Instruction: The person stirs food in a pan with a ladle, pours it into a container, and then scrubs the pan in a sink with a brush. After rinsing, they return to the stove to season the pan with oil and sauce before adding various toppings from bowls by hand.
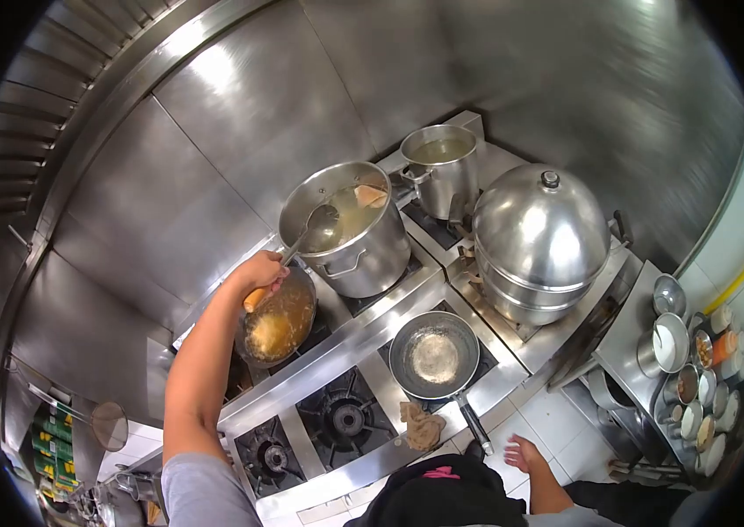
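Steel ladle in the tall pot: your left hand has its fingers round its handle, so keep it level; your right hand, fingers loose and empty, is near the pan handle

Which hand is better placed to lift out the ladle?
Likely the left hand, gripping the ladle that reaches into the large pot; the right hand, empty, is near the pan handle.
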`<state>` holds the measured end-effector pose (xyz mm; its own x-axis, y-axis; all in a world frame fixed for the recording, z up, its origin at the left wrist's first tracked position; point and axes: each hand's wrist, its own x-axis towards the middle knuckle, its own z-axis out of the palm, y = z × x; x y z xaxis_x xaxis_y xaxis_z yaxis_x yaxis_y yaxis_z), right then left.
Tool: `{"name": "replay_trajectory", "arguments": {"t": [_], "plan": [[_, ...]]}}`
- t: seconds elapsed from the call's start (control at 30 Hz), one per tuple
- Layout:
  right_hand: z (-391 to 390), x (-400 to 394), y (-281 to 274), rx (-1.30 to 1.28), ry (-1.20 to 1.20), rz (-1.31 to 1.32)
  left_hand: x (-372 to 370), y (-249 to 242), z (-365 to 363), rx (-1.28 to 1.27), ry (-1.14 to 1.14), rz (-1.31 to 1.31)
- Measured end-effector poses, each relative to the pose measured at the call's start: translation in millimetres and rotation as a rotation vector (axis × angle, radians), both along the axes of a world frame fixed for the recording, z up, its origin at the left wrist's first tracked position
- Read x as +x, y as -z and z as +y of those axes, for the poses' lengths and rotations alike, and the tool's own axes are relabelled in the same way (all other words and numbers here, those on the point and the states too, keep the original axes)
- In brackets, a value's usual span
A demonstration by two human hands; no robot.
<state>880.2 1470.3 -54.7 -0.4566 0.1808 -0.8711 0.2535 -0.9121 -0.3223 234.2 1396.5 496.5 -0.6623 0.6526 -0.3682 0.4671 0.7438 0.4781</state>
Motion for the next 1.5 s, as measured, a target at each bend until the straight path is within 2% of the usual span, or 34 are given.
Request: {"name": "replay_trajectory", "arguments": {"t": [0.07, 0.17, 0.27, 0.33, 0.37, 0.43, 0.47, 0.57, 0.63, 0.7, 0.8, 0.93, 1.03, 1.1, 1.2, 1.23, 1.27, 1.33, 1.4, 1.47, 1.5], "plan": [[-15, 49, 39, 0.015, 0.076, -0.161, 21, -10, 4, 0.060, -0.073, 0.072], [-45, 118, 88, -0.062, 0.161, -0.365, 9, -5, 15, -0.010, -0.062, 0.135], [-66, 150, 86, -0.095, 0.187, -0.444, -9, 3, 26, -0.060, -0.070, 0.074], [-73, 155, 86, -0.107, 0.213, -0.476, -17, 2, 28, 0.012, -0.191, -0.316], [-74, 154, 87, -0.096, 0.240, -0.446, -23, 5, 25, 0.016, -0.190, -0.309], [-79, 141, 85, -0.084, 0.275, -0.404, -33, 10, 19, 0.221, -0.405, -0.817], [-80, 132, 81, -0.044, 0.283, -0.384, -32, 11, 12, 0.221, -0.393, -0.812], [-86, 101, 61, 0.015, 0.354, -0.320, -25, 14, -4, 0.510, -0.440, -1.108], [-95, 85, 54, 0.033, 0.406, -0.288, -28, 21, -17, 0.555, -0.471, -1.169], [-94, 63, 47, -0.030, 0.501, -0.086, -28, 21, -23, 0.614, -0.506, -1.223], [-91, 22, -1, 0.096, 0.457, -0.023, -25, 19, -40, 0.659, -0.536, -1.308], [-68, -29, -52, 0.139, 0.451, 0.075, -21, 15, -61, 0.769, -0.489, -1.346], [-51, -60, -71, 0.228, 0.399, 0.114, -6, 5, -78, 0.794, -0.442, -1.376], [-37, -84, -88, 0.422, 0.248, -0.013, 8, -4, -87, 0.799, -0.416, -1.397], [-28, -109, -91, 0.402, 0.143, 0.105, 32, -20, -105, 0.784, -0.348, -1.532], [-32, -117, -111, 0.406, 0.117, 0.094, 38, -20, -113, 0.800, -0.326, -1.577], [-32, -122, -111, 0.393, 0.125, 0.082, 46, -20, -120, 0.810, -0.307, -1.623], [-34, -129, -94, 0.397, -0.006, 0.224, 74, -28, -132, 0.837, -0.274, -1.615], [-40, -129, -79, 0.497, -0.079, 0.269, 86, -11, -144, 0.893, -0.228, -1.638], [-52, -131, -84, 0.542, 0.022, 0.254, 116, -5, -154, 0.879, -0.281, -1.719], [-56, -132, -115, 0.439, 0.054, 0.208, 123, 9, -159, 0.852, -0.273, -1.728]]}}
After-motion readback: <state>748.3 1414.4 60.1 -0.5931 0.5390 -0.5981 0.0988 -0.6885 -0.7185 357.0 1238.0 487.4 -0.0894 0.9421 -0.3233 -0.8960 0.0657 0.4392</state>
